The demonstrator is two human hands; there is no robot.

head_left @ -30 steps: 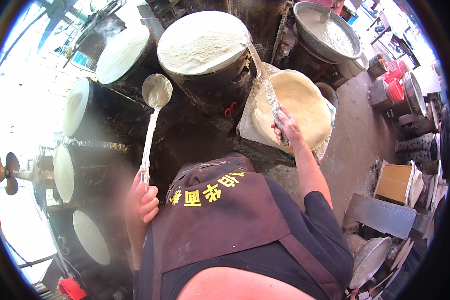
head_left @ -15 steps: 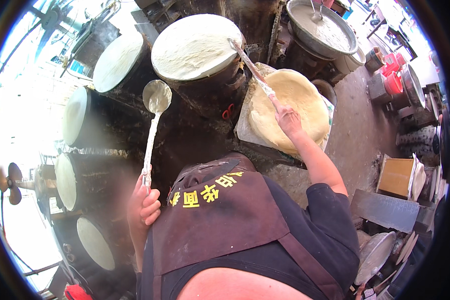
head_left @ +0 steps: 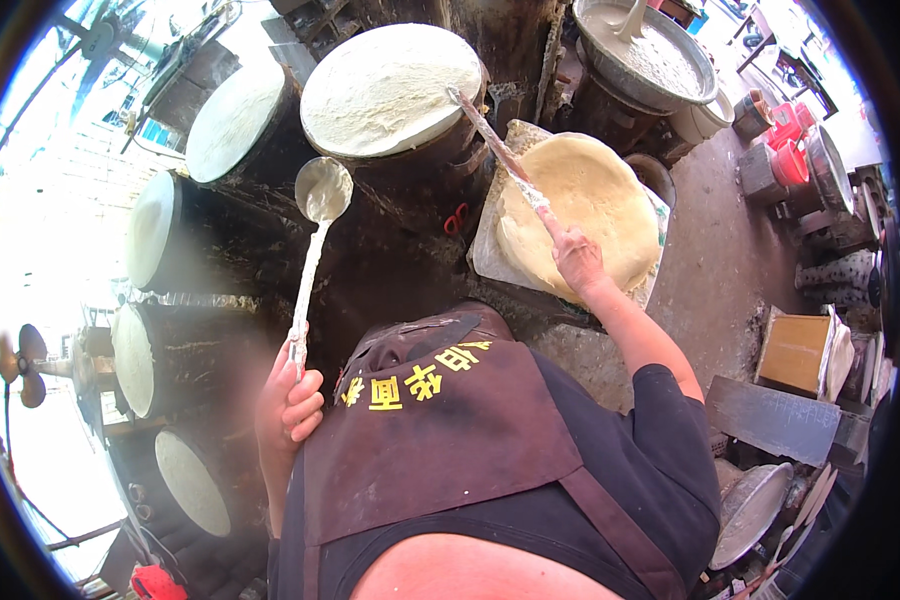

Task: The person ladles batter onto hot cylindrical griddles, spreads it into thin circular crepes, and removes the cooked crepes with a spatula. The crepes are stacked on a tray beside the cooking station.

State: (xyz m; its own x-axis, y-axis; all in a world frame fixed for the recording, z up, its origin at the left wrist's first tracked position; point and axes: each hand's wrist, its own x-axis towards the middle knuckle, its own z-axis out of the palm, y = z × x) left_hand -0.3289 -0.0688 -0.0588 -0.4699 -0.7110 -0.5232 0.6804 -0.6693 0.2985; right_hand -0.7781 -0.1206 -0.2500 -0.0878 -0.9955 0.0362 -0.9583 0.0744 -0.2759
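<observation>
A: Status?

B: Your left hand (head_left: 288,405) grips the ladle (head_left: 322,190), bowl beside the drum (head_left: 390,90). Your right hand (head_left: 577,258) grips the spatula (head_left: 498,150), tip at the drum's rim. Crepe on top unlifted; stack (head_left: 580,210) waits.

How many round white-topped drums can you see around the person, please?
5: one by the spatula tip, one to its left, one further left, one beside the left hand, one lowest down. Glare at the left may hide more.
</observation>
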